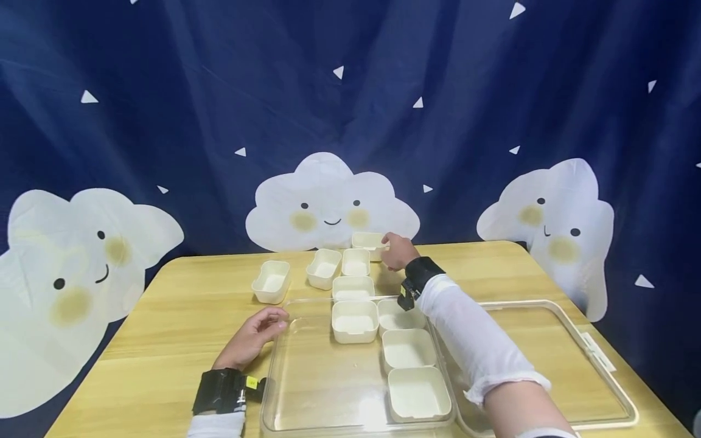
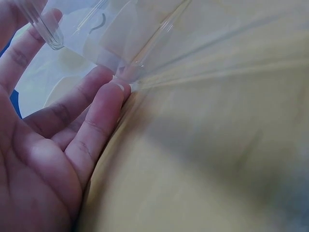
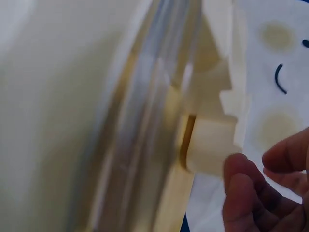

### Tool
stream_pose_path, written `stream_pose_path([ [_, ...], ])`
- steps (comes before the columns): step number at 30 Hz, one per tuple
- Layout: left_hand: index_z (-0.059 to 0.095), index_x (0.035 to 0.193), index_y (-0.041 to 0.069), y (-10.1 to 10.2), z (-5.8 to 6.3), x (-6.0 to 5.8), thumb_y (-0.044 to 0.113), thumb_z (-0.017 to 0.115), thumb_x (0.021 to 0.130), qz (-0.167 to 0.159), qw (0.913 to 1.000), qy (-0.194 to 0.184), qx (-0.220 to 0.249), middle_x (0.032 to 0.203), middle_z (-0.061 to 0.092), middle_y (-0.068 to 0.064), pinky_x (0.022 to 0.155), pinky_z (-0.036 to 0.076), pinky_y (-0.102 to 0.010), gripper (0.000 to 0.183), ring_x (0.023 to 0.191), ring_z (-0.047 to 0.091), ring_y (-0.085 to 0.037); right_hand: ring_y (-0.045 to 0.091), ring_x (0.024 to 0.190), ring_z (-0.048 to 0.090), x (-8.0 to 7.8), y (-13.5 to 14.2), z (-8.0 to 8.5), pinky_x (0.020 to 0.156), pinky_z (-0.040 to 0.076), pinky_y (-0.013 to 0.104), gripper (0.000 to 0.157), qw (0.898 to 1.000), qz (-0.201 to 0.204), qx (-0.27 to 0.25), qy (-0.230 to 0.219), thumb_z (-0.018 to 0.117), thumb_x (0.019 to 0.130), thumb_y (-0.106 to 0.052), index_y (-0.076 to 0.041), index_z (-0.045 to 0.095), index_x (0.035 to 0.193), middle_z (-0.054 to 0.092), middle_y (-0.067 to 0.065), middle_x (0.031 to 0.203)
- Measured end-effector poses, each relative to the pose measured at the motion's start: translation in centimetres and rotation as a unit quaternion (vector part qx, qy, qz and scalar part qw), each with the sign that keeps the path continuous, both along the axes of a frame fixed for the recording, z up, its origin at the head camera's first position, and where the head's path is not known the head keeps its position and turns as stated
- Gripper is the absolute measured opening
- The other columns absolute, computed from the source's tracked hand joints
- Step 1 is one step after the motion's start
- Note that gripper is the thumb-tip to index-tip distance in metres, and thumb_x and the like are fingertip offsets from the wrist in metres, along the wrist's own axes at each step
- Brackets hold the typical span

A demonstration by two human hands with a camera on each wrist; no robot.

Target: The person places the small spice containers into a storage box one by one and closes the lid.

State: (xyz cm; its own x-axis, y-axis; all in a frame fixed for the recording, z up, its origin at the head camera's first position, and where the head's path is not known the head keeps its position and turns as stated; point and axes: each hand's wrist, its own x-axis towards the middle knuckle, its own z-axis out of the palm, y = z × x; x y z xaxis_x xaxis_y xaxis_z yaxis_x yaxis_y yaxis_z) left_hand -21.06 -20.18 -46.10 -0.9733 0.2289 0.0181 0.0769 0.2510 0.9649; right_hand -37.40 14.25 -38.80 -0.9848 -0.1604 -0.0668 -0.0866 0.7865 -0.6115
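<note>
A clear plastic container (image 1: 306, 377) lies at the table's front middle, with several small cream boxes (image 1: 419, 395) within its outline. My left hand (image 1: 249, 337) rests at its far left corner. In the left wrist view, its fingertips (image 2: 116, 89) touch the clear edge with the fingers loosely bent. My right hand (image 1: 400, 250) reaches to the table's back, at the right side of a small cream box (image 1: 366, 238). In the right wrist view, the thumb and fingers (image 3: 241, 169) stand slightly apart beside this box (image 3: 210, 147), with nothing visible between them.
A clear lid with a cream rim (image 1: 588, 344) and side latch lies on the right, partly under my right forearm. More small cream boxes stand behind the container, one (image 1: 272, 281) apart on the left. A blue cloud-print curtain (image 1: 328, 121) hangs behind the table.
</note>
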Motion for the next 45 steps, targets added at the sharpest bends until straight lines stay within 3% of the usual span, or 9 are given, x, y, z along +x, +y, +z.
stream_pose_path([
  [5,0.056,0.121,-0.001,-0.2,-0.4,0.2,0.019,0.063,0.095,0.002,1.0,-0.006,0.002,0.117,0.058,-0.018,0.086,0.046,-0.035,0.034,0.103,0.054,-0.022,0.017,0.049,0.06,-0.5,0.2,-0.5,0.05,0.052,0.027,0.051,1.0,0.017,0.01,-0.016,0.042,0.08,-0.002,0.0,0.048,0.131,0.061,0.011,0.072],
  [12,0.054,0.123,-0.002,-0.6,-0.4,0.0,0.018,0.061,0.097,-0.014,0.9999,0.009,-0.002,0.119,0.057,-0.019,0.085,0.048,-0.035,0.034,0.104,0.054,-0.024,0.017,0.054,0.064,-1.5,0.4,-0.8,0.054,0.053,0.027,0.03,0.999,-0.043,-0.023,-0.012,0.044,0.095,-0.014,0.004,0.05,0.119,0.067,0.016,0.079],
  [17,0.055,0.123,-0.001,-0.4,-0.3,-0.5,0.02,0.063,0.095,-0.013,0.9999,0.004,0.002,0.119,0.058,-0.019,0.086,0.048,-0.036,0.035,0.106,0.055,-0.023,0.016,0.059,0.066,-2.4,1.0,-0.4,0.054,0.054,0.027,0.021,0.997,-0.066,-0.026,-0.029,0.045,0.094,-0.014,0.002,0.054,0.104,0.061,0.014,0.09],
  [22,0.057,0.123,0.001,-0.3,-0.3,-0.8,0.02,0.064,0.095,-0.003,1.0,-0.002,-0.001,0.119,0.058,-0.017,0.088,0.047,-0.036,0.035,0.106,0.055,-0.022,0.02,0.063,0.068,-3.0,1.2,0.0,0.057,0.056,0.031,0.021,0.995,-0.072,-0.031,-0.06,0.044,0.091,-0.014,0.0,0.058,0.096,0.062,0.012,0.082],
  [29,0.057,0.122,0.001,-0.4,-0.3,-0.5,0.02,0.062,0.096,-0.003,1.0,-0.004,-0.003,0.12,0.057,-0.018,0.089,0.046,-0.037,0.033,0.107,0.054,-0.025,0.016,0.057,0.065,-3.9,1.0,-0.9,0.051,0.053,0.025,0.026,0.988,-0.095,-0.073,-0.102,0.047,0.092,-0.016,0.003,0.056,0.108,0.063,0.01,0.076],
  [36,0.056,0.121,-0.002,-0.4,-0.1,0.0,0.017,0.061,0.096,-0.004,1.0,0.003,0.001,0.119,0.057,-0.018,0.089,0.046,-0.037,0.032,0.106,0.054,-0.023,0.026,0.076,0.071,-4.6,0.0,-1.4,0.061,0.056,0.029,0.035,0.982,-0.111,-0.096,-0.123,0.049,0.096,-0.021,0.006,0.056,0.116,0.066,0.012,0.077],
  [41,0.056,0.121,-0.002,-0.2,0.2,0.0,0.017,0.062,0.096,-0.006,1.0,0.004,0.003,0.119,0.057,-0.02,0.089,0.045,-0.037,0.032,0.106,0.053,-0.025,0.022,0.065,0.069,-5.2,-0.2,-2.2,0.057,0.055,0.027,0.031,0.982,-0.12,-0.083,-0.118,0.047,0.094,-0.018,0.006,0.063,0.106,0.066,0.008,0.066],
  [45,0.056,0.121,-0.002,-0.2,0.2,-0.1,0.016,0.062,0.096,-0.008,1.0,0.002,0.005,0.119,0.056,-0.021,0.088,0.045,-0.036,0.032,0.105,0.053,-0.025,0.013,0.051,0.062,-5.7,-0.1,-2.8,0.05,0.051,0.023,0.024,0.984,-0.12,-0.073,-0.111,0.049,0.086,-0.008,0.003,0.069,0.09,0.063,0.004,0.058],
])
